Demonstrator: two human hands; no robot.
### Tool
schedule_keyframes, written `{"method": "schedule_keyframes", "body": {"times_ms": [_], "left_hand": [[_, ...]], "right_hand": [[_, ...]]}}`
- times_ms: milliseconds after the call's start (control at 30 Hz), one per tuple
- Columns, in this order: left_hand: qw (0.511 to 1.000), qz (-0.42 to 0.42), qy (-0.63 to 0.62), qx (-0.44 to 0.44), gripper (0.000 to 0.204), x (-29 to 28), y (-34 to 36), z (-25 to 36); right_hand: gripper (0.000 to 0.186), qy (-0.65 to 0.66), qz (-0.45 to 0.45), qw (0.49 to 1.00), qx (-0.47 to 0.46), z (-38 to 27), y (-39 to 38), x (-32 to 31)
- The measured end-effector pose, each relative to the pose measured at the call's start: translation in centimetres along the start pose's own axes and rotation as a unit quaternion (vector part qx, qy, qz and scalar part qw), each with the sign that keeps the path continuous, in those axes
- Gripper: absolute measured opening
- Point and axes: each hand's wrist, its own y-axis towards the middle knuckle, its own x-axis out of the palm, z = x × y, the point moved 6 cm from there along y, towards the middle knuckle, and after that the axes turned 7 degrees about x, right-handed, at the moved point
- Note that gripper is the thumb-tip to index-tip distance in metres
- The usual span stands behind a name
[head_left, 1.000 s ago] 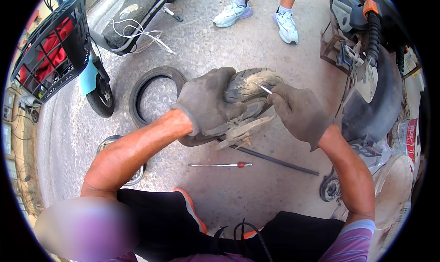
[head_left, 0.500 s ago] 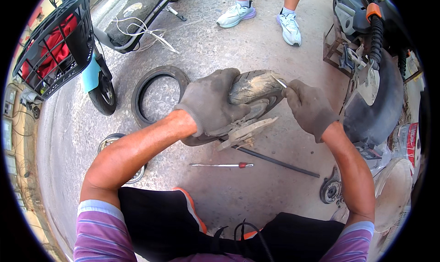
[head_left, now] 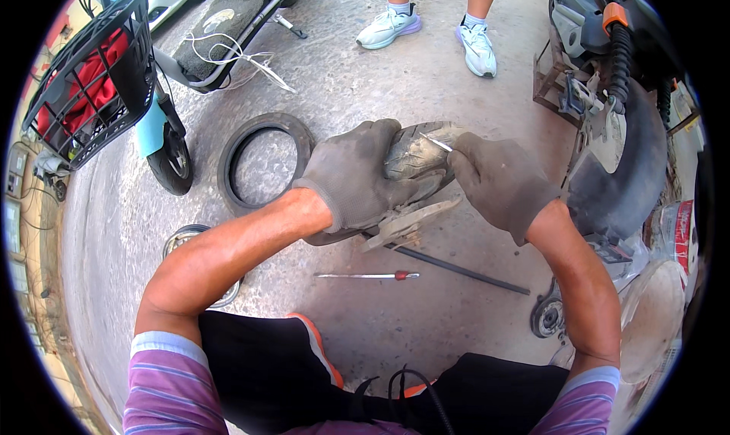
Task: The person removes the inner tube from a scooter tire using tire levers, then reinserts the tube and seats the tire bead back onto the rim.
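Observation:
My left hand, in a grey work glove, is wrapped round a worn, dusty black tyre, its tread facing up. In my gloved right hand a thin, pointed silver tool is pinched between thumb and fingers. The tool's tip lies over the tread, and whether it goes into the rubber I cannot tell. Below the tyre sits a flat, dirty grey part; how it joins the tyre is hidden. A long black rod and a slim metal tool with a red end lie on the ground nearer me.
Another tyre lies flat at the left, with a wheel rim partly behind my forearm. Scooters flank the space: one with a black basket, one with an orange-banded grip. A person's light shoes stand ahead.
My right hand has moved left and closer to the tyre, bringing the pointed tool further over the tread. The left hand keeps its grip with little movement.

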Motion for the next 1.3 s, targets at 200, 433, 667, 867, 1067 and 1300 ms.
{"method": "schedule_keyframes", "body": {"times_ms": [200,433,667,867,1067,1300], "left_hand": [[1.000,-0.009,0.002,0.004,0.080,0.2,-0.1,0.4],[1.000,-0.008,0.003,0.000,0.079,0.1,-0.3,0.5],[1.000,-0.002,-0.004,-0.014,0.081,-0.2,0.2,-0.4],[1.000,0.002,-0.003,-0.011,0.081,-0.7,0.3,-0.7],[1.000,-0.008,-0.003,-0.025,0.081,-0.9,0.7,-1.5],[1.000,-0.008,-0.008,-0.023,0.083,-0.9,0.5,-1.0]], "right_hand": [[0.028,0.001,-0.008,0.999,0.031,2.1,0.4,-0.1],[0.030,0.030,0.006,0.999,-0.029,-0.5,-0.9,0.1],[0.026,0.042,-0.001,0.999,0.033,1.7,-0.5,0.8],[0.024,0.081,0.021,0.996,0.007,1.6,-0.5,2.0],[0.023,0.116,0.049,0.992,-0.025,0.8,-0.7,3.3],[0.028,0.032,0.007,0.999,0.031,1.0,0.9,0.7]]}}
